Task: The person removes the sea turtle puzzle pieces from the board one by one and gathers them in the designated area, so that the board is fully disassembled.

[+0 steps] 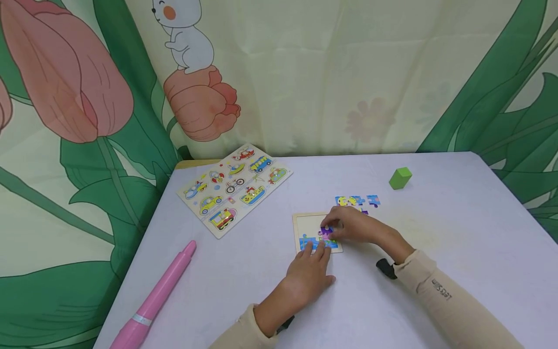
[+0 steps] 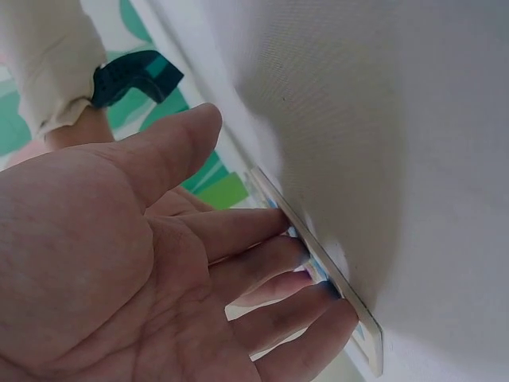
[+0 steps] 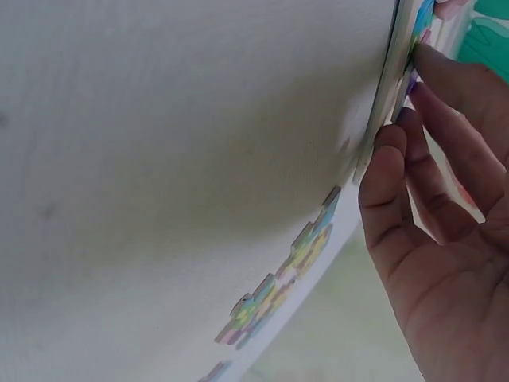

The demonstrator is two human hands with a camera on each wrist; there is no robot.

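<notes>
A small square wooden puzzle tray (image 1: 314, 220) lies on the table, with blue puzzle pieces (image 1: 307, 242) along its near side. My left hand (image 1: 307, 272) rests its outstretched fingertips on that near edge; in the left wrist view the fingers (image 2: 262, 259) touch the tray's rim, thumb held apart. At the tray's right side my right hand (image 1: 354, 226) pinches a purple puzzle piece (image 1: 326, 233) between thumb and fingers. The right wrist view shows those fingers (image 3: 445, 103) at the tray's edge, partly hiding the piece.
Loose puzzle pieces (image 1: 348, 200) lie beyond the right hand, partly covered by it. A green block (image 1: 400, 178) stands farther back right. Back left lies a vehicle picture board (image 1: 235, 191). A pink pen-shaped object (image 1: 161, 288) lies at the left.
</notes>
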